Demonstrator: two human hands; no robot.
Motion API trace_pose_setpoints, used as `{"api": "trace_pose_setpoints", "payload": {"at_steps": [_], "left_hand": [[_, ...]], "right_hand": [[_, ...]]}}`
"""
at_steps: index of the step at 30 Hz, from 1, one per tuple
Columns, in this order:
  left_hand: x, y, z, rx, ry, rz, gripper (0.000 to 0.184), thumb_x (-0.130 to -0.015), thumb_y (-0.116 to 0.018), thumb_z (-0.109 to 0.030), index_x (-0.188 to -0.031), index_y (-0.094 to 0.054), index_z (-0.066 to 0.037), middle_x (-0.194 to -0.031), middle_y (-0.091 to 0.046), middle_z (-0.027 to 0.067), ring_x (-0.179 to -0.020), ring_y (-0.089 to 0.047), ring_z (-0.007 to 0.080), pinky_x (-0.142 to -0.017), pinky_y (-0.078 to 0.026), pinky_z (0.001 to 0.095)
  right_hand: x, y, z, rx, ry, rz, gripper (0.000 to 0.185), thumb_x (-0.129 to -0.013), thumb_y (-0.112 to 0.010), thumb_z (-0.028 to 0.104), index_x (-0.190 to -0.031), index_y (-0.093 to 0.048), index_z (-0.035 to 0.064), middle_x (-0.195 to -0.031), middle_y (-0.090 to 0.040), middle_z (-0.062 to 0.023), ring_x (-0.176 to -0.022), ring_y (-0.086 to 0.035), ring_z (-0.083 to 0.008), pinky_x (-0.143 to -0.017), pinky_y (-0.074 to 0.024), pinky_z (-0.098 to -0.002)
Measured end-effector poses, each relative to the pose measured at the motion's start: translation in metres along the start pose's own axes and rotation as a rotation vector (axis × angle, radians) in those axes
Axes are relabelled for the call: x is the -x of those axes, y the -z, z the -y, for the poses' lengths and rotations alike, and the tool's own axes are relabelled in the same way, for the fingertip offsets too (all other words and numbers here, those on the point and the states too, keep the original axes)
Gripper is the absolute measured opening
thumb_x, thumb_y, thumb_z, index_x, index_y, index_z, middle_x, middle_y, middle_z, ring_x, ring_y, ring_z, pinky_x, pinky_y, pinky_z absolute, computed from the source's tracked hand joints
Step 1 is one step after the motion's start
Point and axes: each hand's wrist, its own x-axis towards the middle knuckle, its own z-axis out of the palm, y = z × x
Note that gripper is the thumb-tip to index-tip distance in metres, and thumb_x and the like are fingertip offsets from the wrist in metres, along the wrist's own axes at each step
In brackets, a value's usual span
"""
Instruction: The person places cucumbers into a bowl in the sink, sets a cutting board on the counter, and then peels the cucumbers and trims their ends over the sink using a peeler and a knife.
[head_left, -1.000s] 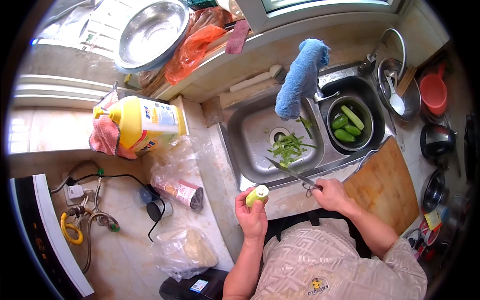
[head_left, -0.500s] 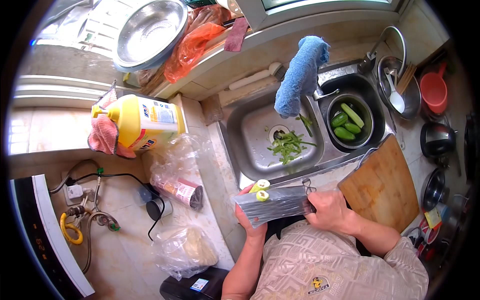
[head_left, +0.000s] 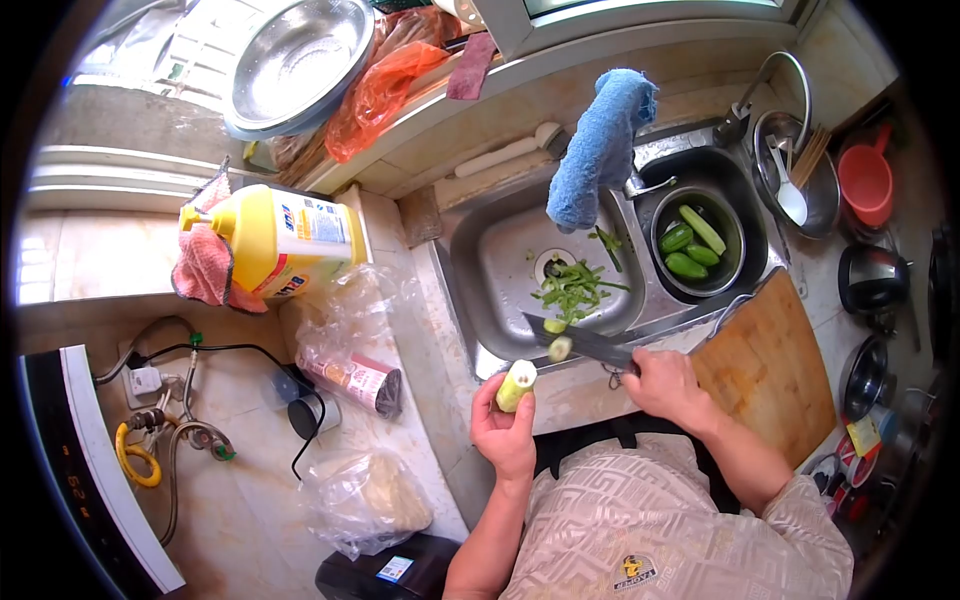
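My left hand [head_left: 504,437] is wrapped round a peeled cucumber piece [head_left: 516,386], its pale cut end facing up. My right hand [head_left: 667,388] grips the handle of a knife [head_left: 585,346], whose dark blade reaches left over the sink's front edge. A small cut piece [head_left: 559,348] shows at the blade, blurred. Below the blade's far side, green peelings [head_left: 578,287] lie near the drain in the left sink basin [head_left: 500,275]. Several green cucumbers [head_left: 686,265] rest in a metal bowl [head_left: 735,272] in the right basin.
A wooden cutting board [head_left: 775,365] lies right of my right hand. A blue towel [head_left: 603,150] hangs over the faucet. To the left stand a yellow bottle [head_left: 262,240] and plastic bags [head_left: 375,500]. A red ladle [head_left: 866,187] and a steel bowl [head_left: 822,200] are at the right.
The knife swung across the cucumber, its broad face showing, and is now right of it over the sink edge. A cut piece has come away from the cucumber.
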Motion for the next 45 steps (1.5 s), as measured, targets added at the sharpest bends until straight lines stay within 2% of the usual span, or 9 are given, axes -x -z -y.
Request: {"api": "trace_pose_setpoints", "payload": {"at_steps": [3, 9, 14, 17, 20, 25, 34, 40, 45], "left_hand": [[0.003, -0.002, -0.004, 0.1, 0.045, 0.001, 0.042, -0.083, -0.067, 0.004, -0.122, -0.05, -0.001, -0.119, -0.057, 0.0102, -0.109, -0.059, 0.0221, -0.088, -0.056, 0.0378], [0.001, -0.004, -0.011, 0.195, 0.081, 0.032, 0.044, -0.086, -0.067, 0.0, -0.125, -0.047, -0.003, -0.119, -0.058, 0.0109, -0.108, -0.06, 0.0226, -0.084, -0.057, 0.0362], [-0.006, 0.015, 0.006, 0.259, 0.221, 0.081, 0.046, -0.085, -0.067, 0.001, -0.126, -0.046, -0.002, -0.121, -0.056, 0.0136, -0.101, -0.061, 0.019, -0.076, -0.055, 0.0294], [-0.01, 0.011, 0.001, 0.345, 0.324, 0.119, 0.048, -0.088, -0.066, -0.008, -0.13, -0.043, -0.003, -0.115, -0.061, 0.0108, -0.102, -0.062, 0.0205, -0.087, -0.053, 0.0341], [-0.015, 0.005, -0.012, 0.381, 0.45, 0.125, 0.045, -0.085, -0.067, 0.0, -0.126, -0.046, -0.001, -0.113, -0.061, 0.0122, -0.096, -0.063, 0.0181, -0.083, -0.054, 0.03], [-0.007, 0.013, 0.006, 0.382, 0.286, 0.237, 0.049, -0.091, -0.062, -0.03, -0.126, -0.045, -0.002, -0.113, -0.06, 0.0112, -0.101, -0.062, 0.0197, -0.088, -0.053, 0.0355], [0.0, -0.006, -0.006, 0.544, 0.521, 0.152, 0.066, -0.094, -0.058, -0.035, -0.148, -0.028, -0.011, -0.121, -0.055, 0.0085, -0.11, -0.057, 0.0246, -0.092, -0.051, 0.0402], [0.001, -0.003, 0.001, 0.51, 0.448, 0.185, 0.059, -0.097, -0.052, -0.039, -0.144, -0.032, -0.01, -0.123, -0.055, 0.0102, -0.108, -0.058, 0.026, -0.092, -0.05, 0.0419], [0.003, -0.003, 0.015, 0.628, 0.458, 0.033, 0.046, -0.097, -0.05, -0.04, -0.13, -0.046, -0.009, -0.122, -0.057, 0.0097, -0.109, -0.058, 0.025, -0.096, -0.048, 0.0405]], "right_hand": [[-0.001, 0.005, -0.004, -0.011, -0.025, 0.085, 0.029, -0.078, -0.058, 0.029, -0.08, -0.065, 0.0013, -0.07, -0.064, -0.0247, -0.069, -0.063, -0.0434, -0.07, -0.0509, -0.0516], [0.013, 0.004, 0.012, -0.24, 0.003, 0.012, 0.021, -0.079, -0.06, 0.022, -0.075, -0.062, 0.0013, -0.068, -0.061, -0.0228, -0.064, -0.06, -0.0434, -0.061, -0.0477, -0.0487], [0.024, 0.009, 0.02, -0.283, 0.148, -0.057, 0.016, -0.076, -0.061, 0.017, -0.072, -0.058, 0.0018, -0.063, -0.06, -0.019, -0.058, -0.06, -0.0399, -0.054, -0.0473, -0.0458], [0.027, 0.011, 0.022, -0.294, 0.225, -0.073, 0.016, -0.075, -0.062, 0.017, -0.071, -0.057, 0.0028, -0.061, -0.06, -0.0167, -0.056, -0.06, -0.0376, -0.052, -0.0471, -0.0445], [0.028, 0.016, 0.025, -0.261, 0.344, -0.115, 0.015, -0.071, -0.064, 0.017, -0.07, -0.056, 0.0041, -0.06, -0.059, -0.0146, -0.055, -0.059, -0.0356, -0.05, -0.0468, -0.0432], [0.03, 0.017, 0.029, -0.171, 0.444, -0.1, 0.017, -0.067, -0.066, 0.018, -0.067, -0.054, 0.0056, -0.06, -0.058, -0.0123, -0.055, -0.059, -0.0335, -0.05, -0.0471, -0.0432], [0.029, 0.007, 0.037, -0.208, 0.471, -0.106, 0.017, -0.066, -0.067, 0.015, -0.067, -0.053, 0.005, -0.06, -0.058, -0.0123, -0.052, -0.058, -0.0328, -0.047, -0.046, -0.0425], [0.027, 0.008, 0.04, -0.178, 0.455, -0.139, 0.017, -0.069, -0.066, 0.014, -0.066, -0.052, 0.0047, -0.06, -0.058, -0.0133, -0.051, -0.058, -0.0335, -0.047, -0.0454, -0.0434], [0.02, 0.003, 0.039, -0.16, 0.428, -0.192, 0.018, -0.072, -0.064, 0.014, -0.066, -0.05, 0.0042, -0.059, -0.056, -0.0147, -0.051, -0.057, -0.0355, -0.047, -0.0447, -0.0456]]}}
